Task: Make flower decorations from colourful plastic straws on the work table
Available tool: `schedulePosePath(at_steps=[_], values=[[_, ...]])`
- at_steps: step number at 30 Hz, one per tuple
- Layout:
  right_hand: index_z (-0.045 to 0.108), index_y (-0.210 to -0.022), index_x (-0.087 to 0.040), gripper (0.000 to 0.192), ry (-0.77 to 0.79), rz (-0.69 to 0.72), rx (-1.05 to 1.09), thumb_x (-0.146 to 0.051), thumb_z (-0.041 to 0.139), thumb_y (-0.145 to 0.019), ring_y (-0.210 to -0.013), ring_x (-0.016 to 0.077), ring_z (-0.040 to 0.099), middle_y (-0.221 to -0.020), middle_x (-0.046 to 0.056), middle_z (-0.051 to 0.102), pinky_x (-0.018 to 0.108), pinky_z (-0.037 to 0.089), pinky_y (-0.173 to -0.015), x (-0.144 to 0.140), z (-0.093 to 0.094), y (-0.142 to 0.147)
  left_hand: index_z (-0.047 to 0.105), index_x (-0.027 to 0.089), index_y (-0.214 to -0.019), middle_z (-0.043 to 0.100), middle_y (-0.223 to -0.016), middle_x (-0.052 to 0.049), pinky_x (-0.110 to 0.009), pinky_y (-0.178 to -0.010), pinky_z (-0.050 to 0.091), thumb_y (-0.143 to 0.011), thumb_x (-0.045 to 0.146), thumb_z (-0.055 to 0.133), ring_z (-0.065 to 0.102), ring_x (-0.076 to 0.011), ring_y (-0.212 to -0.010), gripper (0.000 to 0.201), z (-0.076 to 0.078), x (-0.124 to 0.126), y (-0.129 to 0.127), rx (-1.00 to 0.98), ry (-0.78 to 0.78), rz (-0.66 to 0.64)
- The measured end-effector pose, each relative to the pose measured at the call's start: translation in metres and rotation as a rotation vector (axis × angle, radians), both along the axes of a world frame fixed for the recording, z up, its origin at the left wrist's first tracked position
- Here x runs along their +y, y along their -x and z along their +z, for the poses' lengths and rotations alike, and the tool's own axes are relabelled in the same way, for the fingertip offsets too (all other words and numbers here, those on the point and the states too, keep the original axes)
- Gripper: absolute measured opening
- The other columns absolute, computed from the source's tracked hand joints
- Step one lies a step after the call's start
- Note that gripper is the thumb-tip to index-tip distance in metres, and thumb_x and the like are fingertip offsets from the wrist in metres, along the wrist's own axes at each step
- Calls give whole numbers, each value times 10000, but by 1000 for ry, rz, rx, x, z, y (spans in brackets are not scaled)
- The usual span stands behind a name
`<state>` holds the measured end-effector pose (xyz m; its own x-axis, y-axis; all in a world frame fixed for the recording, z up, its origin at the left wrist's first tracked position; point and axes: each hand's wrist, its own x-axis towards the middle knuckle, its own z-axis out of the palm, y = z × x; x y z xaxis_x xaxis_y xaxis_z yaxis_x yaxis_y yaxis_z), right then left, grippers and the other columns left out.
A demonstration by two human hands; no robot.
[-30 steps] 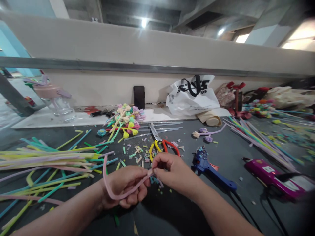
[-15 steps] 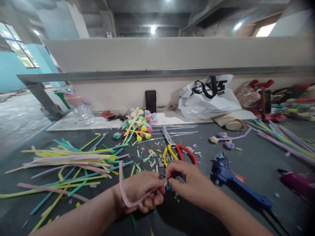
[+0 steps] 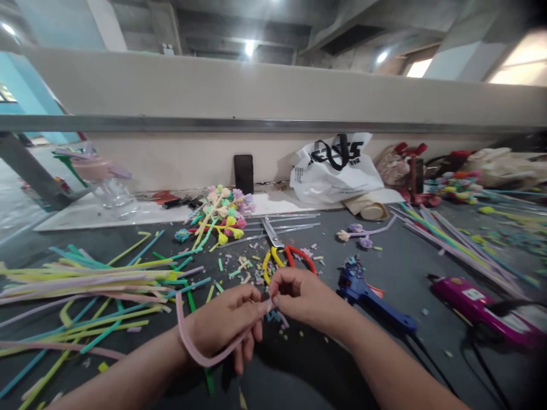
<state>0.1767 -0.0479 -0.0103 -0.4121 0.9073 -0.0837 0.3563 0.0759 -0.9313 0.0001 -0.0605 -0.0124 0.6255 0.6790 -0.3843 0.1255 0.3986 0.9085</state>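
Observation:
A pink pipe cleaner (image 3: 200,357) runs from my left hand (image 3: 233,322) and curls back up beside the wrist. The left thumb and fingers pinch it close to its tip. My right hand (image 3: 294,293) meets the left at that same end, its thumb and forefinger closed on the tip; the exact grip is partly hidden by the fingers. Just beyond the hands lie scissors (image 3: 277,245) with red and yellow handles, their blades pointing away. Small cut bits of pipe cleaner (image 3: 243,267) are scattered around the scissors.
Loose pipe cleaners (image 3: 98,279) are heaped at the left. Behind the scissors lies a bunch of pipe-cleaner flowers (image 3: 222,213). A blue glue gun (image 3: 371,299) and a magenta corded tool (image 3: 474,302) lie at the right. A phone (image 3: 243,173) and white bag (image 3: 337,171) stand at the back.
The view has swung to the right, bringing more of the magenta tool into sight. My left fingers have loosened and extended somewhat below the pipe cleaner, while both hands stay together at its tip.

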Motion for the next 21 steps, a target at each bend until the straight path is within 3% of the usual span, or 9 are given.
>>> schedulePosePath(at_steps=[5,11,14,17,21], values=[[532,-692,-168,144,-21,-2,-36,-58,472,-622,-498,67,398,-543,-59,454,173,305,-455,-4,6,5,434,178,-757,525,-480,58,-144,-281,349,-764,420,478,462,-66,-295,246,2,-9,-5,125,-150,88],[540,-696,-169,117,14,13,-8,-70,505,-644,-504,68,408,-545,-57,459,173,313,-453,-6,9,6,439,173,-695,498,-391,56,-146,-280,336,-789,436,433,436,-71,-273,279,-3,-10,-7,184,-126,102],[557,-791,-163,73,79,22,160,-167,536,-721,-560,83,462,-631,-31,509,205,374,-525,-5,11,4,470,163,-736,515,-424,51,-147,-281,350,-799,401,440,450,-71,-290,249,-5,-8,-6,101,-100,108],[530,-925,-157,176,136,-11,393,-265,516,-786,-586,86,495,-721,-4,547,244,407,-597,-3,13,2,499,154,-853,560,-551,37,-146,-298,377,-766,401,517,474,-58,-339,263,-5,-5,-6,-53,-30,145],[516,-975,-159,253,163,-16,484,-208,578,-734,-619,89,509,-839,25,564,248,419,-598,-2,13,1,494,137,-798,536,-535,45,-131,-291,323,-669,383,646,396,-22,-312,317,-1,-1,-5,-241,27,220]])
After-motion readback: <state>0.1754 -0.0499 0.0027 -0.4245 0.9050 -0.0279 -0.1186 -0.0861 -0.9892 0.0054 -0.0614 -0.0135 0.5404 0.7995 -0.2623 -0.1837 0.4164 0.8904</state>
